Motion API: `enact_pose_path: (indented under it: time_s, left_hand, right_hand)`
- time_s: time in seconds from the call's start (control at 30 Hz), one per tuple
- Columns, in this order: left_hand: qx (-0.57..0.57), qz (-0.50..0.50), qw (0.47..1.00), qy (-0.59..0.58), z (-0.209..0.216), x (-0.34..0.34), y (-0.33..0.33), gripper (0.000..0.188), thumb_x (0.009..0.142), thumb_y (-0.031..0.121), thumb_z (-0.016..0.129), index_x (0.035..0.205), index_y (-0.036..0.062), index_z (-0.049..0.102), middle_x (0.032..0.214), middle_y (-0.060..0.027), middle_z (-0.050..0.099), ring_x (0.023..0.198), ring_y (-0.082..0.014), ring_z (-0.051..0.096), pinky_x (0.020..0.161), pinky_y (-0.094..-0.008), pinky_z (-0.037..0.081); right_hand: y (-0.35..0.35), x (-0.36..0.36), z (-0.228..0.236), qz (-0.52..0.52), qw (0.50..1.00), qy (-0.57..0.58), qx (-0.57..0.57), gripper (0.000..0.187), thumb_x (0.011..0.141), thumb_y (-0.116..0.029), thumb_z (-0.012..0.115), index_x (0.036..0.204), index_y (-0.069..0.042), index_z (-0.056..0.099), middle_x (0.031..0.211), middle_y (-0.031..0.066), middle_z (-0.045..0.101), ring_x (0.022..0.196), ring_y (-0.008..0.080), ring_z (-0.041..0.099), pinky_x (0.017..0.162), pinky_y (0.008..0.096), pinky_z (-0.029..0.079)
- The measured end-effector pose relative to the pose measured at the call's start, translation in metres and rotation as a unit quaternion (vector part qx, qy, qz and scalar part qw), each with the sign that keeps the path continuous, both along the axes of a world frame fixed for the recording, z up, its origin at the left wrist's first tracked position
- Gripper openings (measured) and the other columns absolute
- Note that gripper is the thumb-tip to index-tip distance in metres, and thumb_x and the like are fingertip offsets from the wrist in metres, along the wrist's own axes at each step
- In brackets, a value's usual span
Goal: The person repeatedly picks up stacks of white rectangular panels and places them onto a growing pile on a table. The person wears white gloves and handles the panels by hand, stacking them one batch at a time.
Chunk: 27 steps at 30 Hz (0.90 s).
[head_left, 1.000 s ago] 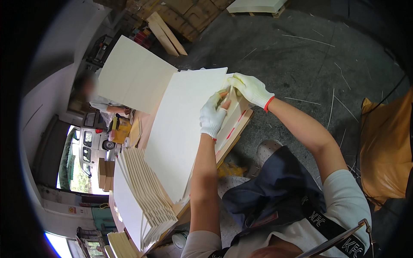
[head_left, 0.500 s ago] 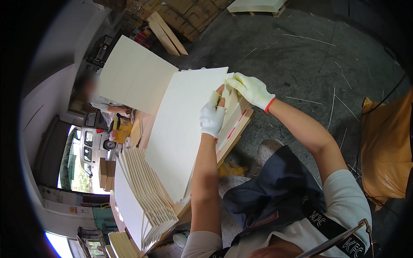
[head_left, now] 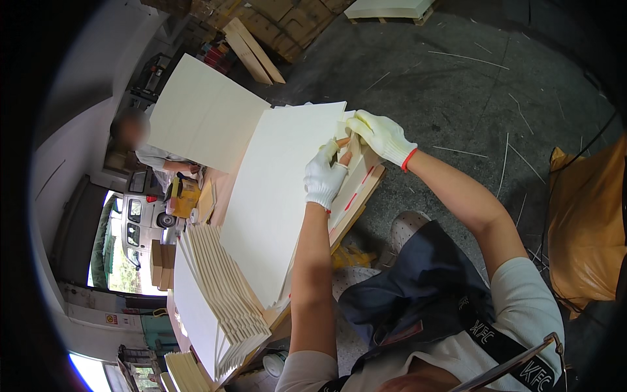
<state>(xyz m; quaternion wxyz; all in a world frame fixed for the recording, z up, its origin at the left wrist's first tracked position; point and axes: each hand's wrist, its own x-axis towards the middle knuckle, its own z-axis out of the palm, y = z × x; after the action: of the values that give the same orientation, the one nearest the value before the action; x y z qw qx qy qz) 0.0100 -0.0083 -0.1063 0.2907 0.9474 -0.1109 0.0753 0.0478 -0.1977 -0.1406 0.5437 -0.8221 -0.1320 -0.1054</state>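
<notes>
Near the far right corner of a large white sheet on the table, my two gloved hands work close together. My left hand, in a white glove with bare thumb and fingertips, is closed on the edge of a thin pale strip. Pinching the same strip from the right is my right hand, in a white glove with a red cuff. The strip's far side is hidden by the fingers. Below the hands, red marks show along the pale edge of the layers under the sheet.
Several pale sheets with ridged edges form a stack at the near left. A pale board leans up beyond the table, by another person and a yellow box. An orange sack stands right; thin offcuts lie on the floor.
My left hand has moved slightly right toward my right hand, its thumb and fingertips now on the strip. The right hand has hardly moved.
</notes>
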Motion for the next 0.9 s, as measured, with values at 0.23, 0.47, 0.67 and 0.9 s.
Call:
enact_pose_path:
  time_s: [0.23, 0.47, 0.67, 0.9]
  left_hand:
    - [-0.003, -0.004, 0.999, -0.04, -0.003, 0.0, 0.001, 0.034, 0.092, 0.027, 0.071, 0.127, 0.0263, 0.069, 0.109, -0.0158, 0.072, 0.101, -0.0345, 0.069, 0.09, -0.04, 0.054]
    - [0.039, 0.009, 0.999, -0.004, 0.0, -0.001, -0.004, 0.037, 0.088, 0.031, 0.076, 0.124, 0.0263, 0.07, 0.109, -0.0146, 0.072, 0.101, -0.0338, 0.069, 0.089, -0.0403, 0.055]
    - [0.017, -0.006, 1.0, -0.025, -0.002, 0.001, 0.0, 0.034, 0.092, 0.028, 0.071, 0.126, 0.0266, 0.07, 0.113, -0.0146, 0.071, 0.102, -0.0343, 0.069, 0.089, -0.0399, 0.055]
    - [0.011, 0.013, 1.0, -0.025, -0.002, -0.001, 0.002, 0.029, 0.095, 0.025, 0.066, 0.124, 0.0252, 0.07, 0.115, -0.013, 0.071, 0.104, -0.0345, 0.069, 0.091, -0.0391, 0.054]
  right_hand:
    - [-0.002, 0.0, 0.004, 0.011, 0.999, 0.02, -0.04, 0.041, 0.105, -0.046, 0.043, 0.124, -0.015, 0.061, 0.104, 0.0155, 0.072, 0.097, 0.0357, 0.068, 0.083, 0.0447, 0.051]
    - [-0.002, -0.001, 0.002, 0.001, 0.999, 0.01, -0.031, 0.041, 0.105, -0.046, 0.043, 0.125, -0.015, 0.061, 0.104, 0.0153, 0.072, 0.097, 0.0354, 0.068, 0.084, 0.0451, 0.051]
    - [-0.001, 0.0, 0.0, 0.003, 1.0, 0.016, -0.017, 0.043, 0.104, -0.049, 0.043, 0.122, -0.014, 0.062, 0.102, 0.0162, 0.072, 0.095, 0.0355, 0.069, 0.083, 0.0453, 0.051]
    - [0.001, 0.003, -0.003, -0.006, 1.0, 0.004, 0.002, 0.044, 0.104, -0.051, 0.045, 0.105, -0.01, 0.06, 0.092, 0.0168, 0.07, 0.088, 0.0371, 0.067, 0.078, 0.0474, 0.049]
